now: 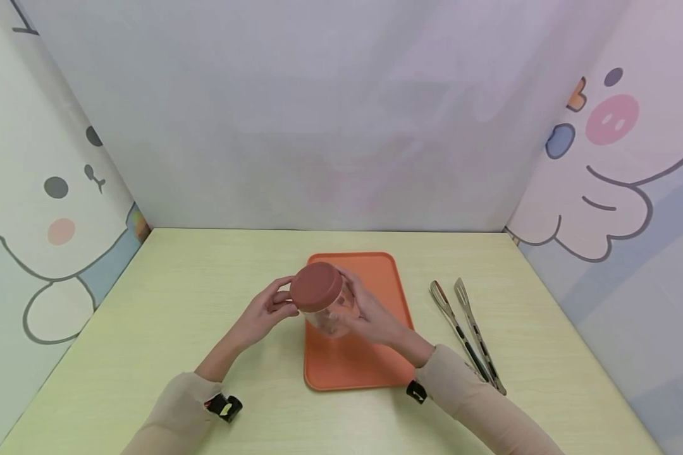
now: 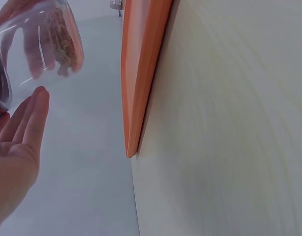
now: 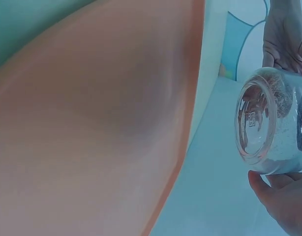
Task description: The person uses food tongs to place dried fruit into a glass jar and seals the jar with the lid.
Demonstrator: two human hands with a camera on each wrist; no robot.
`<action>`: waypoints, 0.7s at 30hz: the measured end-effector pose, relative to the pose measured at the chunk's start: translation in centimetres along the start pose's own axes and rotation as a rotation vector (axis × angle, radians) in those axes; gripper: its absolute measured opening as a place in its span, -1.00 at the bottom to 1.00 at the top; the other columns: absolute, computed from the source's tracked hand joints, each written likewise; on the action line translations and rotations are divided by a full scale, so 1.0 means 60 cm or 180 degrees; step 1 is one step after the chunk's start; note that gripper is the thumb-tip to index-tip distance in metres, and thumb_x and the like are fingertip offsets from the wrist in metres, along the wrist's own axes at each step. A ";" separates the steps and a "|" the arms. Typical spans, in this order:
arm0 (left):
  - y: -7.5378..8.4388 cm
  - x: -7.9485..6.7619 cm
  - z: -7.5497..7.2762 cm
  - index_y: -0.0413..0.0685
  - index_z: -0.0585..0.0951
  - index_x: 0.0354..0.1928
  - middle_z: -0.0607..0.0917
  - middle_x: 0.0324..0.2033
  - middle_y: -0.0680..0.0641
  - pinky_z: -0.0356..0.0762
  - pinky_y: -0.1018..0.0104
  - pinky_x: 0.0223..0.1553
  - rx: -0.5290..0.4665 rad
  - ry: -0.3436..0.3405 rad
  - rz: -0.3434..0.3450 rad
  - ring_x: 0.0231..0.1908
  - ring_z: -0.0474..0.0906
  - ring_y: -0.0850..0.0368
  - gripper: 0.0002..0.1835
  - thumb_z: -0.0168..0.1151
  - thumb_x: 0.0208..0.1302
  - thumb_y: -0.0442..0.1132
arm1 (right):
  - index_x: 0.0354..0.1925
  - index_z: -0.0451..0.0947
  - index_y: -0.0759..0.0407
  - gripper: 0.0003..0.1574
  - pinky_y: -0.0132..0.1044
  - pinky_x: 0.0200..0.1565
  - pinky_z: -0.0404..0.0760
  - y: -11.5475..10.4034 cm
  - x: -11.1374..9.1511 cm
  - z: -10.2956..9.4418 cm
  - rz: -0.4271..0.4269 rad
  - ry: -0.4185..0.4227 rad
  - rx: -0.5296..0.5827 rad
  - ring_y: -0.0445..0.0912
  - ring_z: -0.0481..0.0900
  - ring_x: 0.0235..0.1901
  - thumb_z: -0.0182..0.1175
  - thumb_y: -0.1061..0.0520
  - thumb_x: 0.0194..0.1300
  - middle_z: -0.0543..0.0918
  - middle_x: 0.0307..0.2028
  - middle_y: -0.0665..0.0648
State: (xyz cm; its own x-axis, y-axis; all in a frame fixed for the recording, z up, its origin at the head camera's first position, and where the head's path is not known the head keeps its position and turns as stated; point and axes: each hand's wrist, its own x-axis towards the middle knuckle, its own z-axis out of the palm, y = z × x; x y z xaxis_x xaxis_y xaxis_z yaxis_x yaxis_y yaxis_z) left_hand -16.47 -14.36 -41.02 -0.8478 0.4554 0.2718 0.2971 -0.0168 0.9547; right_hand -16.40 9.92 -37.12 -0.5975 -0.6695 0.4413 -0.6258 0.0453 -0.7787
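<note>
A clear jar with a reddish-brown lid is held up, tilted, above an orange tray. My right hand grips the jar's see-through body from the right, thumb in front. On the other side, my left hand has its fingertips and thumb at the lid's left edge. Brown, crumbly contents show near the jar's base in the left wrist view. The jar's round glass bottom faces the right wrist camera, with both hands beside the jar.
Metal tongs with dark grip parts lie to the right of the tray, partly behind my right sleeve. A pale wood-patterned table spreads beneath everything. A plain curtain hangs behind, and cartoon-printed walls stand at the sides.
</note>
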 end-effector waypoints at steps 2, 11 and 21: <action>0.002 0.000 0.000 -0.24 0.18 0.23 0.49 -0.05 -0.31 0.44 0.22 -0.18 0.0046 0.0014 0.0029 -0.16 0.52 0.06 -0.46 0.07 0.22 -0.39 | 0.30 -0.21 0.27 -0.19 0.04 0.10 0.11 -0.001 -0.001 0.001 0.0086 0.0033 -0.0075 -0.02 0.07 0.22 0.03 0.29 0.25 0.12 0.24 0.15; 0.054 -0.002 0.003 -0.29 0.24 0.18 0.50 -0.07 -0.31 0.45 0.29 -0.19 0.0453 0.0080 -0.0083 -0.14 0.50 -0.03 -0.50 0.09 0.18 -0.43 | 0.26 -0.10 0.31 -0.30 0.02 0.02 0.25 -0.004 0.002 0.002 0.0052 0.0197 -0.0023 -0.01 0.22 0.14 0.00 0.21 0.29 0.24 0.17 0.18; 0.046 -0.001 -0.030 -0.08 0.32 0.17 0.54 -0.10 -0.17 0.44 0.31 -0.18 0.0758 -0.0079 -0.0144 -0.12 0.49 -0.02 -0.48 0.19 0.13 -0.33 | 0.24 -0.05 0.30 -0.27 0.00 0.00 0.29 -0.006 0.006 0.008 0.0192 0.0128 0.0200 0.00 0.21 0.15 0.06 0.38 0.19 0.21 0.19 0.17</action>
State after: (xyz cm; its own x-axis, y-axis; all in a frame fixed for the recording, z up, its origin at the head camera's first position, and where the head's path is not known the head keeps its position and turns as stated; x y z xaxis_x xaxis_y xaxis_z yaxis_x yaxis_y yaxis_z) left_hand -16.38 -16.01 -38.19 -0.8524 0.4727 0.2237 0.3568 0.2131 0.9096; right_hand -16.16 9.31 -36.85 -0.6536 -0.6367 0.4092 -0.5561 0.0373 -0.8303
